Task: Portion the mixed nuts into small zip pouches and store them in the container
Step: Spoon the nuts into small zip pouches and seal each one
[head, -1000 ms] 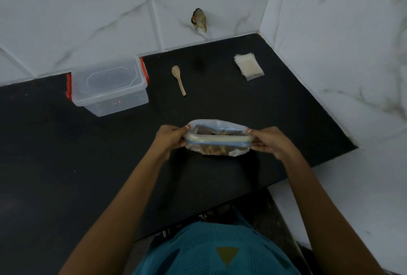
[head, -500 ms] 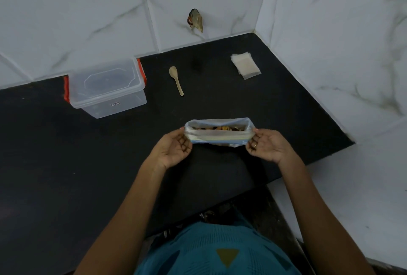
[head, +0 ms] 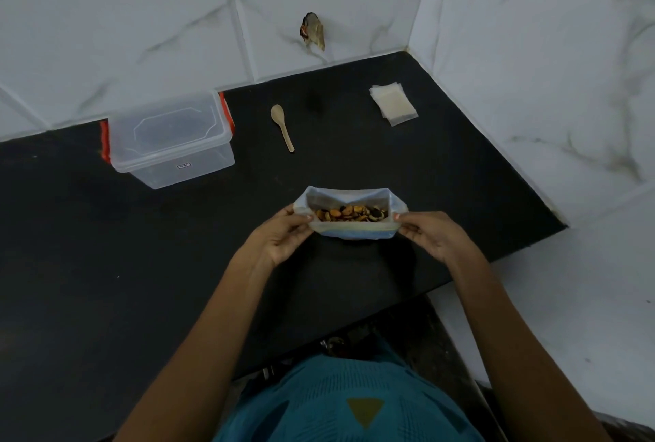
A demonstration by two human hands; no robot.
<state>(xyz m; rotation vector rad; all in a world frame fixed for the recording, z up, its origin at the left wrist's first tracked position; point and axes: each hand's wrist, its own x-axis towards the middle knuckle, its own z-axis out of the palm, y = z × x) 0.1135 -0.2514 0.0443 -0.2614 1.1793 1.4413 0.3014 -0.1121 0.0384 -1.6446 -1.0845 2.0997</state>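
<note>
- Black counter (head: 106, 264), near its front edge: a clear bag (head: 354, 233) of nuts (head: 349, 213), mouth pulled wide.
- At the bag's left rim the left hand (head: 280, 239) pinches the plastic; the right hand (head: 432, 239) pinches the right rim.
- Clear lidded container (head: 170, 144) stands by the wall, well apart from the bag.
- Wooden spoon (head: 282, 126) lies between container and stacked pouches (head: 392, 104).

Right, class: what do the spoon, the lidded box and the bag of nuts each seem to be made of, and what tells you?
Spoon: probably wood or bamboo, matt pale tan, no shine.
Lidded box: clear, fairly glossy hard plastic; the dark counter shows through it.
Bag: thin translucent plastic film, creased and folding softly at the mouth.
</note>
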